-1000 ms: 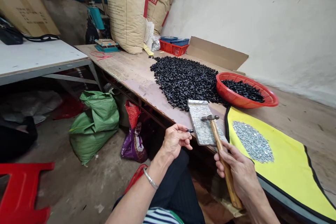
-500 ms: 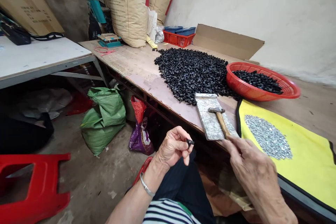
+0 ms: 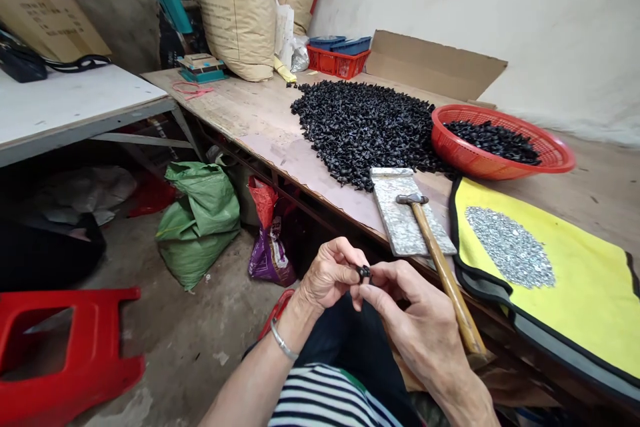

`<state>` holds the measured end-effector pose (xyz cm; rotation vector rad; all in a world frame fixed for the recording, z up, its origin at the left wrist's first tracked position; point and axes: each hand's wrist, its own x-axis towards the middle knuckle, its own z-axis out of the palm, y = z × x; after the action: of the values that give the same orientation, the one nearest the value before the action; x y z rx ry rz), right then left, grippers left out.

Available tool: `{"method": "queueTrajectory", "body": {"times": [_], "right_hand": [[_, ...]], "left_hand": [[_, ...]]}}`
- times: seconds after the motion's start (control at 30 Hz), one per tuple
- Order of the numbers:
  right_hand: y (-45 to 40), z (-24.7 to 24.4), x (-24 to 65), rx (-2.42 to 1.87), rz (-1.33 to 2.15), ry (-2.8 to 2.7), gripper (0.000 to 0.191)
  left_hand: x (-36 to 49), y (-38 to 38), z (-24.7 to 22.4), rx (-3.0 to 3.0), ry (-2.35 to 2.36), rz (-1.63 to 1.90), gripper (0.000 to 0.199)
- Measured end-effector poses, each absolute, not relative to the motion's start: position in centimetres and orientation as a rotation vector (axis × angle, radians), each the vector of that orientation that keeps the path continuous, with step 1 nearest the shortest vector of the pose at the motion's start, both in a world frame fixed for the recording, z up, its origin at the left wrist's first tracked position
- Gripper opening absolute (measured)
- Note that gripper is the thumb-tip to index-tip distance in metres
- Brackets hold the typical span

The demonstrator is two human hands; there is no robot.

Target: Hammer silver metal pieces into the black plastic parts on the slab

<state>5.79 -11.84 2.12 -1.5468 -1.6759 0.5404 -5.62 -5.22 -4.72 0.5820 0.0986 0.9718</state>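
Note:
Between my two hands, above my lap, is a small black part (image 3: pixel 364 273). My left hand (image 3: pixel 334 275) pinches it from the left. The fingertips of my right hand (image 3: pixel 413 300) are closed on its other side. On the marbled metal plate (image 3: pixel 400 223) at the table's edge lies a hammer (image 3: pixel 440 257), its head on the plate and its wooden handle sticking out past the edge, beside my right hand. A large pile of black parts (image 3: pixel 367 127) covers the table behind the plate. Small silver metal pieces (image 3: pixel 510 247) are heaped on a yellow cloth (image 3: pixel 590 280) at the right.
A red basket (image 3: pixel 555 163) with more black parts stands at the right. Farther back are a red crate (image 3: pixel 340 65), cardboard (image 3: pixel 430 67) and tall sacks (image 3: pixel 235 7). A green bag (image 3: pixel 200 220), a purple bag (image 3: pixel 271 257) and a red stool (image 3: pixel 95 347) are on the floor at left.
My right hand has left the hammer's handle and moved left to the black part at my left hand. The hammer now rests on the plate. The view has shifted slightly.

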Motion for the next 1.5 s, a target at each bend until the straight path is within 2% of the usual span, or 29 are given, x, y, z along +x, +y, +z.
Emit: {"method": "queueTrajectory", "body": {"times": [0.5,1.3,1.5], "right_hand": [[-12.1,1.7,5.4,-1.484,0.167,-1.835,0.003],[-12.4,1.6,5.7,-1.567,0.405,-1.708,0.01],[-12.6,1.2,6.2,-1.671,0.558,-1.601,0.02]], "left_hand": [[-5.8,-5.1,-5.2,0.679,0.213,1.031,0.016],[-6.1,-5.4,-4.5,0.64,0.336,0.959,0.017],[-6.2,-5.6,-4.0,0.697,0.413,0.941,0.018]]}}
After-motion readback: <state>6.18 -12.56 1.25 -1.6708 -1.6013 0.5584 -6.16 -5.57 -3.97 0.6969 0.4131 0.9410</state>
